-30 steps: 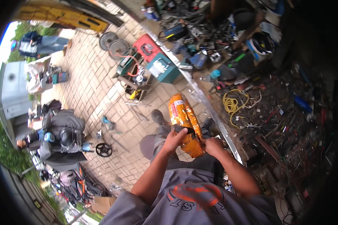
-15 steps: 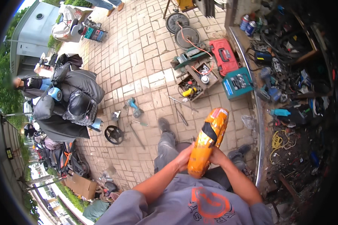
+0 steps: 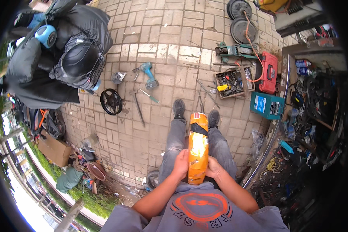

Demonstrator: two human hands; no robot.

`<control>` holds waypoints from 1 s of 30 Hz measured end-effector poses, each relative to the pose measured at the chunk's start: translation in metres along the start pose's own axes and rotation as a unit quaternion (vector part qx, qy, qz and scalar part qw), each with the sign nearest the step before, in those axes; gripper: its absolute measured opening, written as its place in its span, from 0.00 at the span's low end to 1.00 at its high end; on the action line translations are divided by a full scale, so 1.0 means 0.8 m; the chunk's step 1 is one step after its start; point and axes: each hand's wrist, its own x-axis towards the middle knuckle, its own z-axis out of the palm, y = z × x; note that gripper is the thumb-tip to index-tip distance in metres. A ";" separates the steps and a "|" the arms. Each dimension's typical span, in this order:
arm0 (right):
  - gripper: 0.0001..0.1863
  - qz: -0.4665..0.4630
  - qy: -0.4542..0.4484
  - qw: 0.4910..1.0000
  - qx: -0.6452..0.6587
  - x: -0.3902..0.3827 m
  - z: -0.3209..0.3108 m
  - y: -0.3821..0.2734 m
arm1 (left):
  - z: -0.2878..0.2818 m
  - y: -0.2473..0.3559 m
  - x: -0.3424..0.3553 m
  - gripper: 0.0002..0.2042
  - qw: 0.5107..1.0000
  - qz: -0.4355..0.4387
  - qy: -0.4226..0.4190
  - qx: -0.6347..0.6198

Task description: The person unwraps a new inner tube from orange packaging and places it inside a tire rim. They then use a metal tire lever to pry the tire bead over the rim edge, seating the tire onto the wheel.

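A tyre in shiny orange plastic wrapping [image 3: 198, 154] stands edge-on between my legs, with a dark band across its upper part. My left hand [image 3: 180, 164] grips its left side, and my right hand [image 3: 214, 167] is pressed against the right side. The fingers of both hands are partly hidden behind the wrapping. Ahead of my feet, a black wheel rim [image 3: 121, 103] lies on the paving to the left. Near it are a teal cordless power tool [image 3: 147, 73], a screwdriver [image 3: 150, 96] and a long metal bar [image 3: 139, 110].
A wooden toolbox [image 3: 247, 82], green floor jack [image 3: 236, 50], red case [image 3: 268, 73] and teal case [image 3: 266, 105] stand to the right. Beyond them, parts clutter a shelf area. A scooter with a dark padded cover [image 3: 31, 91] and a black helmet [image 3: 80, 60] occupies the left.
The tyre has gone from leaning right to nearly upright, with both hands still on it. My right foot has come in closer to the left. The whole view has shifted.
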 end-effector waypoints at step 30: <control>0.29 0.036 -0.054 0.814 -0.578 0.591 -0.005 0.105 | -0.441 0.049 0.355 0.13 0.874 0.306 0.161 -0.341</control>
